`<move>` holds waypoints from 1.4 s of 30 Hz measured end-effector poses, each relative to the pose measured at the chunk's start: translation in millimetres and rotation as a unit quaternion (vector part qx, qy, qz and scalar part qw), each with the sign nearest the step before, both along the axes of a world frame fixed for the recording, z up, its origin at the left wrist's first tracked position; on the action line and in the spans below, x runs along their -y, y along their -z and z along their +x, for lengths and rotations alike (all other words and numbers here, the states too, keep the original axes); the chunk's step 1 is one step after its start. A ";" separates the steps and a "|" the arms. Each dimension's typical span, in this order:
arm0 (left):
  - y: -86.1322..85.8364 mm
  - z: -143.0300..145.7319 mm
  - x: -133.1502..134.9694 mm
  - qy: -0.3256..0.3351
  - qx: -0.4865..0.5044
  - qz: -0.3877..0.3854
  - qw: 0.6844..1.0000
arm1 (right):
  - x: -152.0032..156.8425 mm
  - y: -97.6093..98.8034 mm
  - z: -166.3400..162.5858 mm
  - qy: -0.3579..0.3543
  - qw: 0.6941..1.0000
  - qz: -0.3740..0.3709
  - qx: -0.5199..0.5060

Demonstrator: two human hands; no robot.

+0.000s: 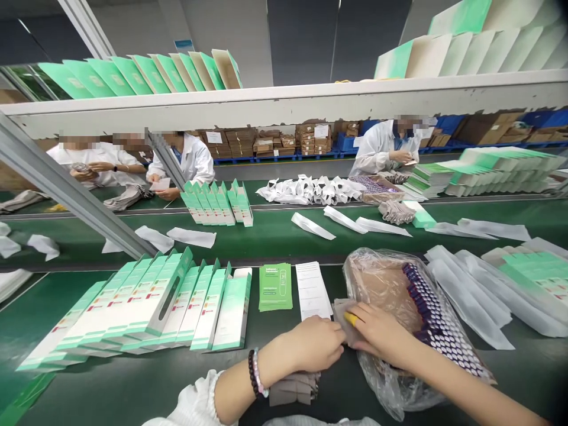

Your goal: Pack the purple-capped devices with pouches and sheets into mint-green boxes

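My right hand (pixel 377 331), with a yellow cover on one finger, is closed on a small grey-beige pouch (pixel 344 310) at the near left edge of the battery tray. My left hand (pixel 317 341) is curled closed beside it, fingertips at the pouch's edge; what they pinch is hidden. Below my left wrist lies a stack of similar grey pouches (pixel 290 390). The cardboard tray (pixel 377 275) in clear plastic holds rows of purple batteries (pixel 439 316) at its right side. Beyond my hands lie white printed leaflets (pixel 313 287) and green booklets (pixel 275 287).
Open green-and-white boxes (pixel 133 307) stand in rows at left. White sleeves (pixel 465 296) lie right of the tray. A belt (pixel 257 242) carrying more sleeves runs beyond. Across it, several people in white work. A shelf (pixel 288 106) with boxes crosses overhead; a metal post (pixel 75 177) slants at left.
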State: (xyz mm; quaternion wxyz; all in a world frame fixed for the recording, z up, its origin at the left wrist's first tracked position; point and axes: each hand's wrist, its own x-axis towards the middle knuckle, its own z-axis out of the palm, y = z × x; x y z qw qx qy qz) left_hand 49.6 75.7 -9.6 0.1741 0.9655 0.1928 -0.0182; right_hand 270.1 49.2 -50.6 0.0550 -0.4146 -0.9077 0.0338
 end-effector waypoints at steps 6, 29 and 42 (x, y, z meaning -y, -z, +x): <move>7.0 -7.2 -11.6 0.000 0.006 -0.022 1.000 | 6.9 3.3 3.6 0.027 0.998 0.049 0.023; -23.6 -47.2 5.3 -0.084 0.124 -0.169 0.974 | -28.4 56.0 -26.6 0.134 0.949 0.244 0.146; 50.0 -84.3 -57.7 -0.575 0.070 0.031 0.815 | -92.9 33.6 -14.3 0.150 0.968 0.174 0.101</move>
